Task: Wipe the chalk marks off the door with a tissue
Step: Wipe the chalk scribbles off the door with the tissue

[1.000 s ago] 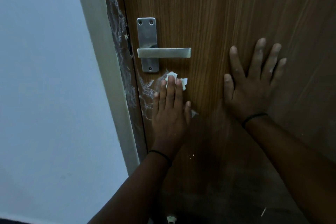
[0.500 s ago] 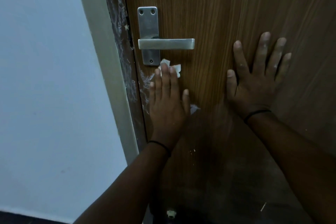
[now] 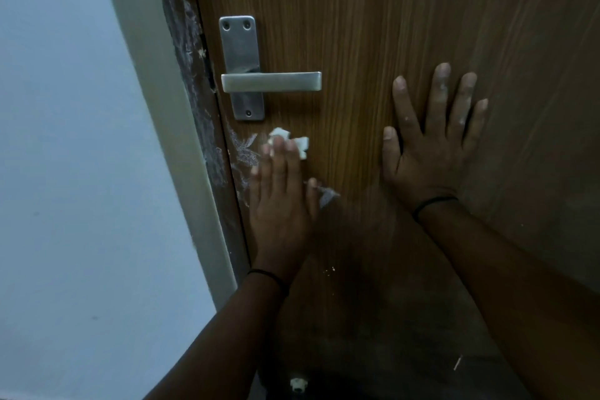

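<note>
Tissue [image 3: 297,141], white and crumpled, pinned flat to the door [image 3: 406,10] under left hand [image 3: 281,201], fingers straight and close together, just below the handle plate. Chalk marks [image 3: 245,156] at 9 o'clock of those fingertips, more near the thumb. Right hand [image 3: 428,153] at 3 o'clock, fingers spread, palm flat on wood. Metal lever handle [image 3: 271,81] at 12. Pale wall [image 3: 65,172] way left.

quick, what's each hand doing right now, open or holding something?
Left hand: open, straight fingers pressing the tissue flat against the door.
Right hand: open, fingers spread, flat on the door, holding nothing.
</note>
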`<act>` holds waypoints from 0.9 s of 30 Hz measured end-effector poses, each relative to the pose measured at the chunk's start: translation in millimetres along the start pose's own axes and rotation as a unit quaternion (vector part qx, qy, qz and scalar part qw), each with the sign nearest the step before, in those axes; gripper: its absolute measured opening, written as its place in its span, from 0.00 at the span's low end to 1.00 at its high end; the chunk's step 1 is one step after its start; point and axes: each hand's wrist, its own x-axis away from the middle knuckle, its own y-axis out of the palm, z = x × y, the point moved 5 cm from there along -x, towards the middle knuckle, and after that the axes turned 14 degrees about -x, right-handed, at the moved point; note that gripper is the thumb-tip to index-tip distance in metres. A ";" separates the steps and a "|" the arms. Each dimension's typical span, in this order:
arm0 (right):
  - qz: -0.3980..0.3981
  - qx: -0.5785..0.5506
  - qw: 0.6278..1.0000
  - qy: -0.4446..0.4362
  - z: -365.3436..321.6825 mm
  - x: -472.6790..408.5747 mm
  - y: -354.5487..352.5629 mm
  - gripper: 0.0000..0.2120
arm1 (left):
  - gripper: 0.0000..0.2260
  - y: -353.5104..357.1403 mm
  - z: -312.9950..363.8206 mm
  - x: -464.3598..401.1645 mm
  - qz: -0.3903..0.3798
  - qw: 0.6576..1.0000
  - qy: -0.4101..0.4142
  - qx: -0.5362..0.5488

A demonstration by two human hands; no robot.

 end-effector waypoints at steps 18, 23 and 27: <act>0.006 -0.007 1.000 -0.012 4.1 10.1 5.2 0.29 | 0.28 3.5 40.5 27.7 -0.020 0.998 0.038 0.040; 0.005 -0.004 1.000 -0.011 3.0 11.1 3.0 0.28 | 0.28 10.1 29.8 41.2 -0.031 0.996 0.082 0.002; 0.007 -0.013 1.000 -0.011 2.9 8.8 2.7 0.29 | 0.28 9.3 41.3 38.7 -0.051 0.997 0.051 0.022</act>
